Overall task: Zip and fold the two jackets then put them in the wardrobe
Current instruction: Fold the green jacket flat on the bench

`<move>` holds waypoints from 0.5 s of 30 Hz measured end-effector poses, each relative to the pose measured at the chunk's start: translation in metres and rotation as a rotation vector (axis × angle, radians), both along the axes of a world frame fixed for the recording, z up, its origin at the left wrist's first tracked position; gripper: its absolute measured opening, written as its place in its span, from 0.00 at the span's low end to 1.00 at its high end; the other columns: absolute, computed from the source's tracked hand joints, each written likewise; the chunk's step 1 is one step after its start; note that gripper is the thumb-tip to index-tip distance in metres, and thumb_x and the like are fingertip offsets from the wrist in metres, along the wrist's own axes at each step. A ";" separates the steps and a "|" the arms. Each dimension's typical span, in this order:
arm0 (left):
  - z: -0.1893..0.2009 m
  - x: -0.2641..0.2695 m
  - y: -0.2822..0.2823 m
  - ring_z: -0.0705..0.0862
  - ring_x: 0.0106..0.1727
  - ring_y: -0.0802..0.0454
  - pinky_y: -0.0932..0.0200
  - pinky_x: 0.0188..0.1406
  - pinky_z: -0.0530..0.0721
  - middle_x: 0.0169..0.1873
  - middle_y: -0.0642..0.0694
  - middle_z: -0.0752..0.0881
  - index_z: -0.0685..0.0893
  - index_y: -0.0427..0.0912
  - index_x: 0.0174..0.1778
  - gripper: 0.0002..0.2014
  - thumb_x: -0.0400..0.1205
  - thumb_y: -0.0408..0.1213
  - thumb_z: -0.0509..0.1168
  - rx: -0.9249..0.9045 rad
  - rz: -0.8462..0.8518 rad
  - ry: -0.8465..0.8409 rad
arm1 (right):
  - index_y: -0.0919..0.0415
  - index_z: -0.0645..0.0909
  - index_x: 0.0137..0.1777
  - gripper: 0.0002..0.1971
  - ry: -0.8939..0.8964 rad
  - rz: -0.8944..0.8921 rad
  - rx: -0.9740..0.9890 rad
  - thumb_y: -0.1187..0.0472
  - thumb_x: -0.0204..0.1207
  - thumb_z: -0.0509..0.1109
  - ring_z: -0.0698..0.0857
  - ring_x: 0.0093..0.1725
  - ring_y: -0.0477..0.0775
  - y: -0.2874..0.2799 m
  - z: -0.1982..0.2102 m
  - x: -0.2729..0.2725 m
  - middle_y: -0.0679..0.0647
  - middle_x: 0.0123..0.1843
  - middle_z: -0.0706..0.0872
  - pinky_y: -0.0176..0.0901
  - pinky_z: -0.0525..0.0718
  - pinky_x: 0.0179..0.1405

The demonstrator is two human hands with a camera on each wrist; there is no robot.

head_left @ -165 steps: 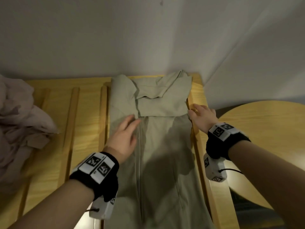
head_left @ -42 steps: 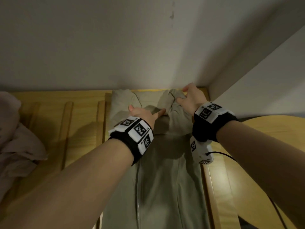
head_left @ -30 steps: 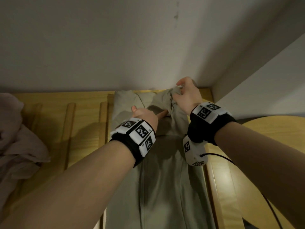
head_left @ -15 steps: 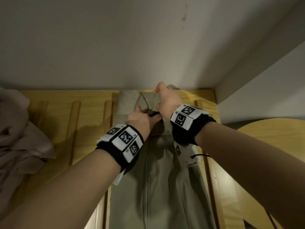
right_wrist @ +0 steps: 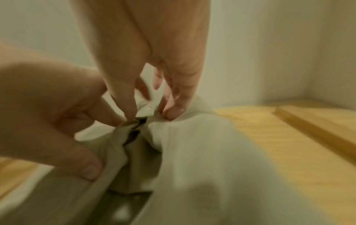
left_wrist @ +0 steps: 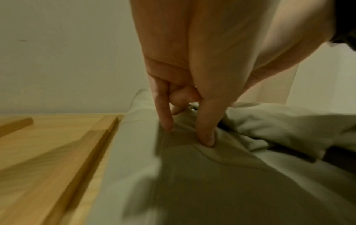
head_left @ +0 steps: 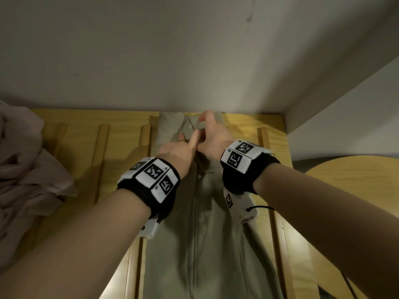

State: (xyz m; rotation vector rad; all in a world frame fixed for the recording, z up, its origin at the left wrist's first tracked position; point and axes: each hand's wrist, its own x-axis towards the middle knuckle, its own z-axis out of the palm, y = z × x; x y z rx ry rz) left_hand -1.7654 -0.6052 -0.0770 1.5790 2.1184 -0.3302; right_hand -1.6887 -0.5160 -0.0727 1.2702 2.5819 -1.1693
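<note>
A pale green jacket (head_left: 194, 244) lies zipped lengthwise on the wooden slat frame (head_left: 101, 158), collar end against the wall. Both hands meet at that collar. My left hand (head_left: 183, 145) holds a bunched fold of collar between thumb and forefinger, and its other fingertips (left_wrist: 167, 127) press the cloth (left_wrist: 192, 182) down. My right hand (head_left: 212, 134) pinches the collar fabric (right_wrist: 202, 152) just beyond it, fingertips (right_wrist: 171, 112) curled into the cloth and touching the left forefinger. A second jacket (head_left: 26, 169), mauve and crumpled, lies at the far left of the frame.
A pale wall (head_left: 172, 61) runs right behind the collar, and a side wall (head_left: 345, 93) closes the right corner. A round wooden tabletop (head_left: 356, 180) sits lower right. Bare slats lie between the two jackets.
My right hand has carried the collar fabric from the jacket's right edge leftward to the middle, where it now meets my left hand. The left hand has stayed on the collar.
</note>
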 end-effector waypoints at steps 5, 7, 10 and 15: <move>-0.003 0.002 0.002 0.83 0.56 0.35 0.51 0.40 0.72 0.71 0.28 0.69 0.37 0.52 0.82 0.38 0.83 0.29 0.54 0.032 -0.035 0.031 | 0.62 0.63 0.67 0.24 0.095 -0.071 -0.113 0.72 0.72 0.63 0.78 0.41 0.52 0.002 -0.004 0.016 0.53 0.44 0.77 0.38 0.75 0.39; -0.003 0.004 0.003 0.81 0.61 0.35 0.53 0.43 0.73 0.76 0.26 0.61 0.37 0.58 0.81 0.36 0.84 0.30 0.49 -0.005 -0.052 0.055 | 0.65 0.64 0.66 0.23 0.163 -0.122 -0.162 0.74 0.72 0.63 0.77 0.39 0.50 0.003 -0.005 0.028 0.50 0.42 0.73 0.34 0.75 0.37; -0.001 0.005 0.006 0.78 0.65 0.35 0.54 0.44 0.71 0.76 0.28 0.62 0.42 0.61 0.81 0.34 0.85 0.31 0.49 -0.037 -0.058 0.067 | 0.61 0.67 0.62 0.22 0.180 -0.160 -0.130 0.71 0.70 0.68 0.75 0.40 0.49 0.000 -0.005 0.049 0.54 0.48 0.73 0.32 0.72 0.36; 0.002 0.008 0.013 0.78 0.59 0.36 0.52 0.39 0.70 0.62 0.32 0.76 0.48 0.49 0.82 0.34 0.82 0.30 0.55 -0.020 -0.088 0.106 | 0.49 0.69 0.58 0.24 -0.124 -0.037 -0.034 0.48 0.67 0.77 0.73 0.47 0.46 -0.026 0.002 0.089 0.45 0.50 0.71 0.37 0.70 0.44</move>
